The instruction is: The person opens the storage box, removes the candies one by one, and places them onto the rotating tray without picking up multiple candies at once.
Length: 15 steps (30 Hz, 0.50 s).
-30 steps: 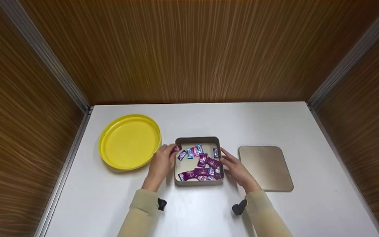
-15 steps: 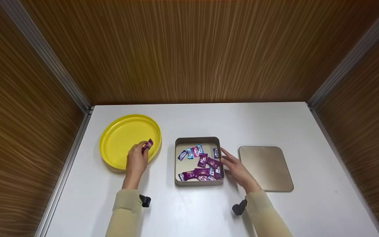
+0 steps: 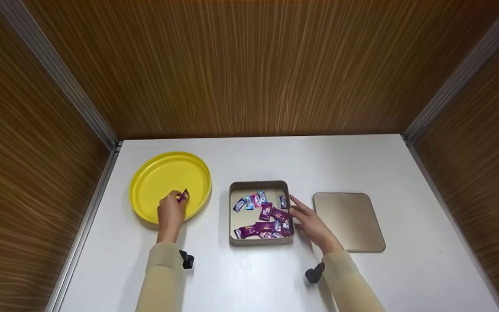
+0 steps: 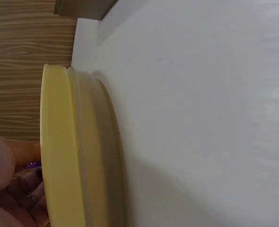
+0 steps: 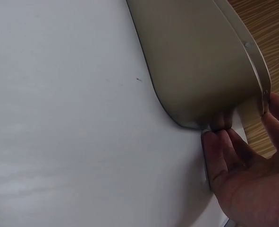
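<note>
The left hand point(image 3: 172, 214) is pinching a purple candy point(image 3: 183, 196) between thumb and fingers, holding it over the front right part of a round yellow dish point(image 3: 163, 175); whether the candy is touching the dish, I cannot tell. The dish is sitting toward the tabletop's point(image 3: 249, 281) back left corner, and in the left wrist view its wall is hiding some of the hand, leaving a purple sliver showing among the fingers. The right hand point(image 3: 313, 223) is touching the right wall of a square tin point(image 3: 261, 242), its fingers spread, some reaching the rim and others pressing lower on the side. The tin is standing open about midway between the tabletop's left and right edges, well apart from the back edge. Inside it, larger purple packets point(image 3: 265, 226) are lying toward the front and right, overlapping small blue and pink sweets point(image 3: 257, 200); more of these are lying behind them, with dark blue ones resting near the left and right walls. The lid point(image 3: 350, 219) is lying flat between the tin and the tabletop's right edge, just beside the right hand. Pale sleeves point(image 3: 160, 281) are covering both forearms, and wood-grain panels point(image 3: 258, 65) are rising beyond the back and side edges.
</note>
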Each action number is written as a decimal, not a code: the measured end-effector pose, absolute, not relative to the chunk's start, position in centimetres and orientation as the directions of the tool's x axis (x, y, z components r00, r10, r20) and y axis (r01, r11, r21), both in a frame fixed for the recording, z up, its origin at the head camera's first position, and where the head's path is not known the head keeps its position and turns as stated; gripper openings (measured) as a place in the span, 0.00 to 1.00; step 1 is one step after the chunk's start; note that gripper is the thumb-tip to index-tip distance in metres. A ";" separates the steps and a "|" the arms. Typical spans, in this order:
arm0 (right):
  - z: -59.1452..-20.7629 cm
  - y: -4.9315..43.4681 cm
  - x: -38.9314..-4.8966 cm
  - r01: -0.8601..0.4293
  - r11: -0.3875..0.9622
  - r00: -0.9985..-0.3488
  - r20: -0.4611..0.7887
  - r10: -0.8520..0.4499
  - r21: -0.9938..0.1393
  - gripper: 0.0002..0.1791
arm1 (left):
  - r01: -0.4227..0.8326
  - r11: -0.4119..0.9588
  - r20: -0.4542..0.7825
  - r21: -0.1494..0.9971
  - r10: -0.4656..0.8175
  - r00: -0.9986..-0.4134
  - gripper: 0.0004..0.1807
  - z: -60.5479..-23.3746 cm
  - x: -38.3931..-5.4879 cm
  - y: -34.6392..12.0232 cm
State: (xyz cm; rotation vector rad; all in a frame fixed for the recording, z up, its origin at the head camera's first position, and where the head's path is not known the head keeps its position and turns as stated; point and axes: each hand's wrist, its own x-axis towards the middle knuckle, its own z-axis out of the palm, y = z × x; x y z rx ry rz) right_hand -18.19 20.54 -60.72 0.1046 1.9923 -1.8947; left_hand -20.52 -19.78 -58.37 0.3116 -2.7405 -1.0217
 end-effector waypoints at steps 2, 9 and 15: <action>-60.7 20.5 -18.1 0.318 0.082 -0.921 -0.329 -0.211 -0.944 0.32 | -0.131 0.729 0.091 0.672 -0.258 -0.962 0.09 -58.4 -20.7 -19.7; -60.8 20.5 -18.1 0.325 0.080 -0.920 -0.335 -0.202 -0.942 0.31 | -0.160 0.717 0.026 0.679 -0.240 -0.970 0.12 -58.4 -21.3 -19.1; -60.8 20.5 -18.2 0.327 0.080 -0.920 -0.336 -0.201 -0.942 0.31 | -0.114 0.787 0.086 0.606 -0.208 -0.974 0.17 -58.2 -21.1 -18.2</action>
